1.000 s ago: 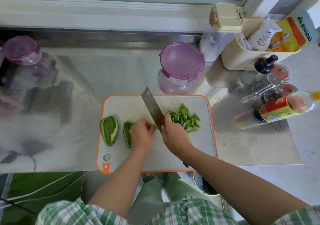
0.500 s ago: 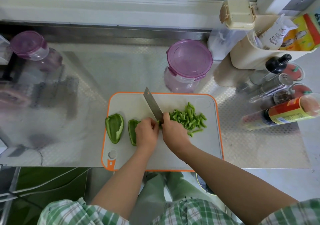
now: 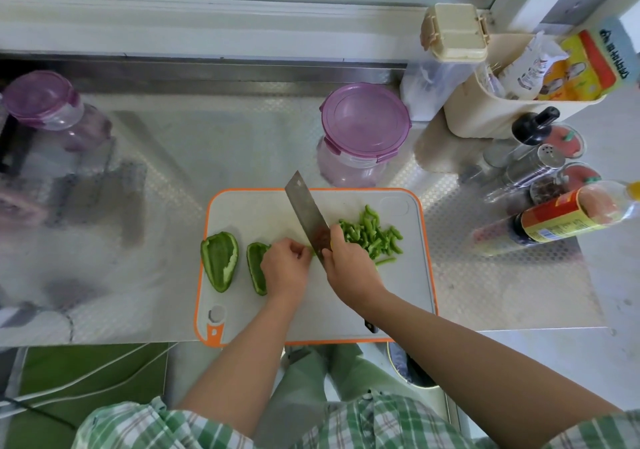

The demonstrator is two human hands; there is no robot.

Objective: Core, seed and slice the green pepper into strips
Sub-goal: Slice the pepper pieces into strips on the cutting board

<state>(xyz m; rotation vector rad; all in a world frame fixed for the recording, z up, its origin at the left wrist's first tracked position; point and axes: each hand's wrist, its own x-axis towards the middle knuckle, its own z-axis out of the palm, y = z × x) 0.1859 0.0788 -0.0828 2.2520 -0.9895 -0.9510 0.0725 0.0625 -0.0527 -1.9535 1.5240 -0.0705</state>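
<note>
A white cutting board with an orange rim (image 3: pixel 249 213) lies on the steel counter. At its left end sits a hollowed green pepper piece (image 3: pixel 220 264), cut side up. A second pepper piece (image 3: pixel 255 268) lies beside it, partly under my left hand (image 3: pixel 285 268), whose curled fingers hold down the small bit of pepper being cut. My right hand (image 3: pixel 349 263) grips a cleaver (image 3: pixel 306 211) at the base of the blade, edge down next to my left fingers. A pile of green pepper strips (image 3: pixel 372 235) lies right of the blade.
A purple-lidded clear container (image 3: pixel 363 126) stands just behind the board, another (image 3: pixel 41 102) at the far left. Bottles and shakers (image 3: pixel 540 171) and a lying sauce bottle (image 3: pixel 561 220) crowd the right. A beige bin (image 3: pixel 485 116) with packets sits at the back right.
The blade has stayed beside my left fingers while cutting; my left hand has crept slightly left along the pepper piece. The view has shifted a little.
</note>
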